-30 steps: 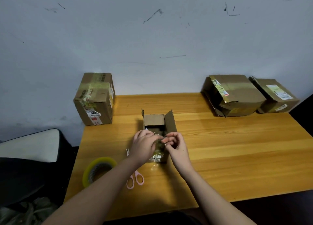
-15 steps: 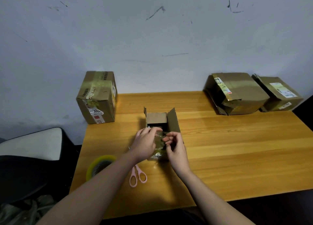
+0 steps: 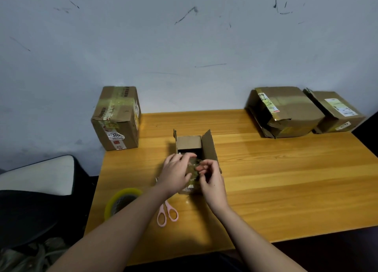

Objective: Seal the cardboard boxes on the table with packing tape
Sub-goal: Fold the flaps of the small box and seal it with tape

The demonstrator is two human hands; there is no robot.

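Two hands meet over the near end of the small open box (image 3: 196, 159): the left hand (image 3: 176, 174) lies across its near flap with fingers curled down onto a patch of shiny tape (image 3: 193, 169), and the right hand (image 3: 211, 178) pinches at that same tape with thumb and fingertips, though exactly what each finger holds is too blurred to tell. The box stands near the middle of the tabletop (image 3: 286, 179), its far flap and right flap upright, so its top is not yet closed. Just behind the left wrist lie pink-handled scissors (image 3: 167, 212), and by the front left edge sits the yellow-green roll of packing tape (image 3: 120, 202), untouched. At the back left corner a taller box (image 3: 116, 118) looks closed, with tape across its top; at the back right corner two flatter boxes (image 3: 286, 112) (image 3: 337, 112) lean on the wall, the nearer one gaping along its front edge. By my reading, most of the sealing remains.
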